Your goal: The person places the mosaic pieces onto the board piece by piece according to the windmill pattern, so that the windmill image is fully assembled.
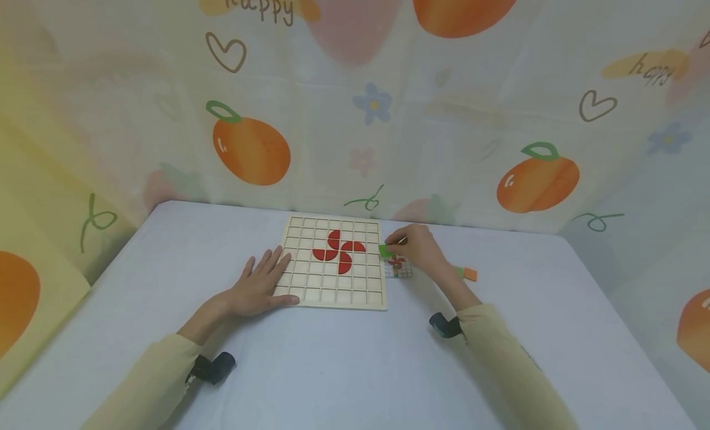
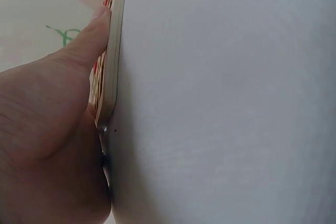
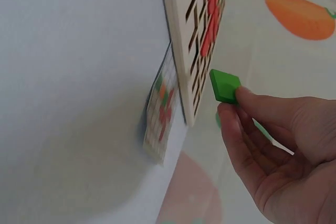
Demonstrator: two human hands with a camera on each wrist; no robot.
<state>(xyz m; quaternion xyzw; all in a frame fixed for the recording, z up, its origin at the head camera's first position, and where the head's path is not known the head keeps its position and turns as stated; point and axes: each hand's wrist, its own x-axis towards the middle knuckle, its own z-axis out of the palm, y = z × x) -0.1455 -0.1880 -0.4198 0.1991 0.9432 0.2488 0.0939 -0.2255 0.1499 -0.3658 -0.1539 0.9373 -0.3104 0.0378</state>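
Observation:
A wooden grid board (image 1: 363, 299) lies on the table with several red quarter-round pieces (image 1: 345, 262) set in a pinwheel near its middle. My left hand (image 1: 257, 288) rests on the board's left edge with straight, spread fingers, the thumb along the near left corner. In the left wrist view, the thumb (image 2: 86, 43) lies against the board's side. My right hand (image 1: 417, 248) pinches a green square tile (image 3: 224, 86) between thumb and fingertips. It holds the tile above the table by the board's right edge, over a small pattern card (image 1: 399, 268).
Right of the card, partly behind the right forearm, lie an orange piece (image 1: 470, 274) and a green piece (image 1: 459, 271). A white cloth covers the table (image 1: 333, 368). Behind it hangs a fruit-printed curtain (image 1: 322, 109). Dark wrist cameras (image 1: 213, 368) sit at both sleeves.

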